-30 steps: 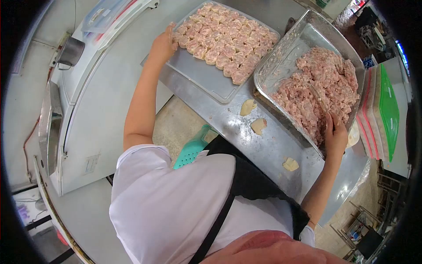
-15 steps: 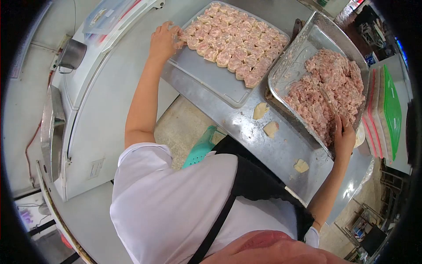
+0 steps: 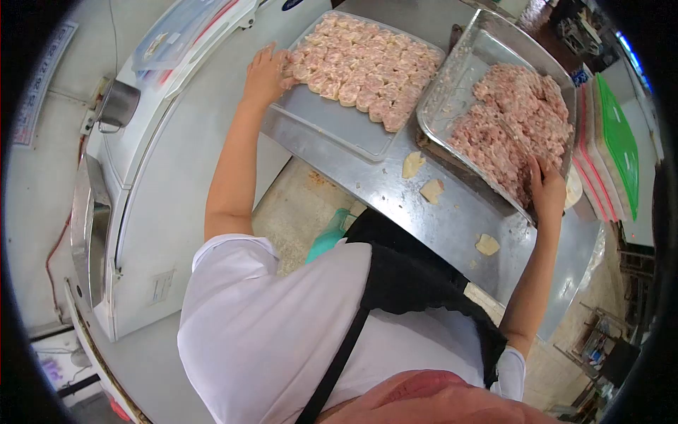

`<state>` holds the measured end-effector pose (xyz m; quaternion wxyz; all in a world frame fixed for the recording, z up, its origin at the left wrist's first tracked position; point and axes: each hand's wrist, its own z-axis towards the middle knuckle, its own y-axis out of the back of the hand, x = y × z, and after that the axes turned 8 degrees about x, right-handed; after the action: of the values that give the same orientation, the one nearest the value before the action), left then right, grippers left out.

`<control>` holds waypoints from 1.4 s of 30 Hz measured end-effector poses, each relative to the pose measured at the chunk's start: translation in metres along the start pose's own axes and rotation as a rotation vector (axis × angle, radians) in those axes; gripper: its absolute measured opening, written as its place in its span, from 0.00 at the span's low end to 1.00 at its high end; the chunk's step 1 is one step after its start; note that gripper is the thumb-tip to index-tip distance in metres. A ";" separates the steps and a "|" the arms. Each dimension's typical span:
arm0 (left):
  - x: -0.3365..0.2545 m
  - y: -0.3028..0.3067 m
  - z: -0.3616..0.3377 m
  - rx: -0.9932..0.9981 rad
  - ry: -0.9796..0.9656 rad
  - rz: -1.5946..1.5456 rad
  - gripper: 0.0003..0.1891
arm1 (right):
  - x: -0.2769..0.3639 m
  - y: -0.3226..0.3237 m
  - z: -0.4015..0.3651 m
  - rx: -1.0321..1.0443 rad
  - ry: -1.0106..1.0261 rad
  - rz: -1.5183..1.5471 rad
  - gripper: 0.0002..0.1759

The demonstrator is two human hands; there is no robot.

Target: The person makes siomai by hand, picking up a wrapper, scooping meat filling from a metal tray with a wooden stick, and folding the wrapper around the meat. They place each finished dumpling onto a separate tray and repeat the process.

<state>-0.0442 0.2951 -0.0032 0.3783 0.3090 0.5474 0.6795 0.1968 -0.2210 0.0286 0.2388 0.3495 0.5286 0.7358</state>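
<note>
My left hand (image 3: 265,76) is at the left end of the clear plastic tray (image 3: 332,127), its fingers curled around an open-topped dumpling at the end of a row. Rows of meat-filled dumplings (image 3: 371,63) are packed together over the tray's far part. In the deep metal pan (image 3: 452,78) lies a large mound of pink minced meat (image 3: 519,113). My right hand (image 3: 547,189) is closed at the pan's near right corner, around a thin spatula-like tool whose blade rests in the meat; its handle is hidden by my fingers.
Loose wrapper pieces (image 3: 432,189) lie on the metal table (image 3: 381,191). Stacked containers with a green lid (image 3: 618,141) stand right of the pan. A white freezer (image 3: 191,212) is at left, with a metal pot (image 3: 119,97) beyond it.
The view has shifted slightly, so the tray and pan sit a little higher and further left. My left fingers have drawn closer around the dumpling; my right hand stays at the pan corner.
</note>
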 end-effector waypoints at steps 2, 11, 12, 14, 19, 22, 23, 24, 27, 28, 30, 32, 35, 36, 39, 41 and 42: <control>-0.005 0.005 -0.009 0.016 -0.036 0.071 0.38 | -0.002 0.000 -0.001 -0.004 -0.022 -0.013 0.19; -0.060 0.013 -0.030 0.316 -0.093 -0.365 0.44 | -0.010 -0.004 0.000 -0.018 0.026 -0.057 0.20; -0.066 0.013 -0.025 0.317 -0.102 -0.364 0.44 | -0.009 -0.003 0.000 -0.023 0.024 -0.073 0.21; -0.078 0.016 -0.018 0.289 -0.027 -0.294 0.43 | -0.007 -0.001 -0.002 -0.004 -0.009 -0.088 0.21; -0.081 0.003 -0.015 0.176 -0.005 -0.352 0.44 | -0.004 0.001 -0.003 -0.022 -0.011 -0.053 0.21; -0.075 -0.005 -0.017 0.197 -0.008 -0.381 0.43 | -0.004 0.001 -0.004 -0.014 -0.021 -0.045 0.20; -0.075 -0.006 -0.018 0.290 0.007 -0.478 0.43 | -0.003 0.003 -0.004 -0.016 -0.023 -0.047 0.20; -0.077 -0.001 -0.023 0.288 0.005 -0.479 0.43 | -0.002 0.004 -0.004 -0.011 -0.017 -0.040 0.20; -0.081 0.017 -0.038 0.348 0.001 -0.201 0.42 | -0.001 0.005 -0.004 0.001 -0.022 -0.026 0.20; -0.087 0.021 -0.041 0.409 -0.005 -0.256 0.41 | -0.001 0.004 -0.005 0.010 -0.034 -0.021 0.20; -0.101 0.028 -0.044 0.470 -0.014 -0.310 0.41 | -0.001 0.005 -0.005 0.004 -0.031 -0.031 0.20; -0.114 0.031 -0.044 0.360 -0.222 -0.408 0.39 | -0.002 0.005 -0.005 0.000 -0.033 -0.044 0.20; -0.106 0.011 -0.031 0.400 -0.138 -0.429 0.37 | -0.001 0.006 -0.005 0.046 -0.046 -0.055 0.20; -0.115 0.018 -0.038 0.408 -0.146 -0.432 0.37 | 0.000 0.006 -0.006 0.023 -0.039 -0.036 0.20; -0.161 0.063 -0.077 0.407 -0.053 -0.109 0.29 | -0.006 0.004 -0.003 0.013 -0.036 -0.042 0.20; -0.193 0.070 -0.098 0.140 -0.439 -0.514 0.23 | -0.013 -0.003 0.001 0.040 -0.039 -0.068 0.21; -0.209 0.068 -0.111 0.153 -0.448 -0.528 0.23 | -0.018 -0.009 0.002 -0.013 -0.032 -0.066 0.21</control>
<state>-0.0394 0.0527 0.0386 0.6273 0.3257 0.5611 0.4308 0.2099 -0.2296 0.0161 0.2734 0.3422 0.5313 0.7252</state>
